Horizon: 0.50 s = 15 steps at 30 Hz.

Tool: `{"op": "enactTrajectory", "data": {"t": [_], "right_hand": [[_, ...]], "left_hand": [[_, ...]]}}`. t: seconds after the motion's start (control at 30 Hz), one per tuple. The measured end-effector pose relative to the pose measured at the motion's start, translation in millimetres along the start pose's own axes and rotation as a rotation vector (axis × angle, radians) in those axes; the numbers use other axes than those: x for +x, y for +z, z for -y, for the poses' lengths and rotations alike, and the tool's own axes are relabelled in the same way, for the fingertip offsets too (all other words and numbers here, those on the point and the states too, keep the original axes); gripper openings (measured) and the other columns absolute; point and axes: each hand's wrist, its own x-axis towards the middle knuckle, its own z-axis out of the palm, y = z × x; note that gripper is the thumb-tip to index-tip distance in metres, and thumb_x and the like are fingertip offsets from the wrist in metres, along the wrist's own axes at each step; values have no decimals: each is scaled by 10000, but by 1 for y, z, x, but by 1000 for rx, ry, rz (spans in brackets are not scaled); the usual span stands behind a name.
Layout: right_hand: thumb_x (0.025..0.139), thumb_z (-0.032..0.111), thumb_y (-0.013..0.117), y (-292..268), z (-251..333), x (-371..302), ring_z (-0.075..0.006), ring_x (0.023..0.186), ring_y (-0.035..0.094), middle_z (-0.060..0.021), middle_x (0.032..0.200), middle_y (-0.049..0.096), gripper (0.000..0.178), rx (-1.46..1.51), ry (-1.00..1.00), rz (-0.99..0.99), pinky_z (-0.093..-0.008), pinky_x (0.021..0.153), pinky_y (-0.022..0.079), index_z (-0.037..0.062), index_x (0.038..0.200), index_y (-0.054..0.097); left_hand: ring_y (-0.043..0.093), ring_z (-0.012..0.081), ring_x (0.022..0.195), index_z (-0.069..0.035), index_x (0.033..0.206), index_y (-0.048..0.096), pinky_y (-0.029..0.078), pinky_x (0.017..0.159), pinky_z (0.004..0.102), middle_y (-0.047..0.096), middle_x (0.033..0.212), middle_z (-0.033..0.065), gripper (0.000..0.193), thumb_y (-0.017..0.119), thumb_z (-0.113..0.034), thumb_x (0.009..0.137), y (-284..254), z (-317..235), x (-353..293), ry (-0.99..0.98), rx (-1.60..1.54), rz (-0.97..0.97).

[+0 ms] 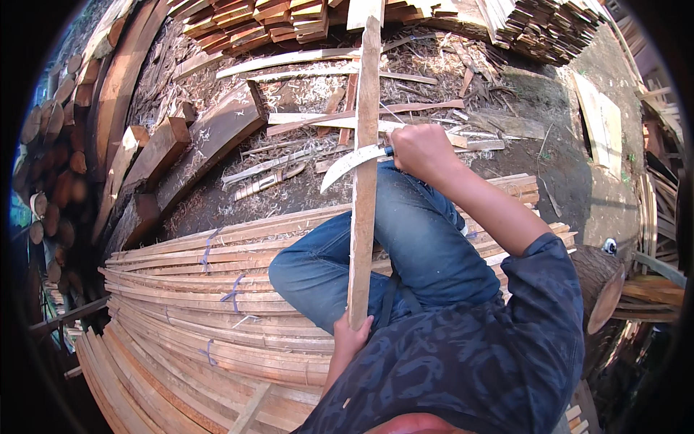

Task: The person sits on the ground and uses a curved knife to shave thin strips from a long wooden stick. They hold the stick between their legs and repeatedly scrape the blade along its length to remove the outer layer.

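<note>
A long, narrow wooden strip (pixel 366 181) runs from my lap up past the top edge, crossing over my jeans. Its near end is in my left hand (pixel 352 333), with the fingers wrapped round it. My right hand (pixel 425 150) is closed round the dark handle of a curved knife (pixel 352 163). The pale blade lies across the strip, and its tip points left beyond the strip's edge. Most of the handle is hidden inside my right fist.
Tied bundles of wooden strips (pixel 217 289) lie under and left of me. Thick timber beams (pixel 210 141) and stacked logs (pixel 54 188) are on the left. Shavings and scrap pieces (pixel 303 116) litter the ground ahead. Stacked planks (pixel 253 22) stand at the back, and a log (pixel 600 286) at right.
</note>
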Motion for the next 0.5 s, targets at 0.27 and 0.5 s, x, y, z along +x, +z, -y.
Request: {"op": "enactTrajectory", "data": {"t": [0.27,0.5], "right_hand": [[760,151,614,-10,-37,42,-298,659,702,-150,689,680,131,-97,211,-27,-400,592,561,58,702,687],[832,153,580,-20,-93,82,-329,748,707,-188,810,700,166,-42,511,-20,-424,659,568,33,828,695]], "left_hand": [[694,287,648,35,980,639,526,605,371,675,697,180,296,749,-165,792,0,11,3,32,39,-36],[705,326,708,55,1005,637,537,642,383,684,740,207,357,765,-186,776,2,14,-5,9,39,-22]]}}
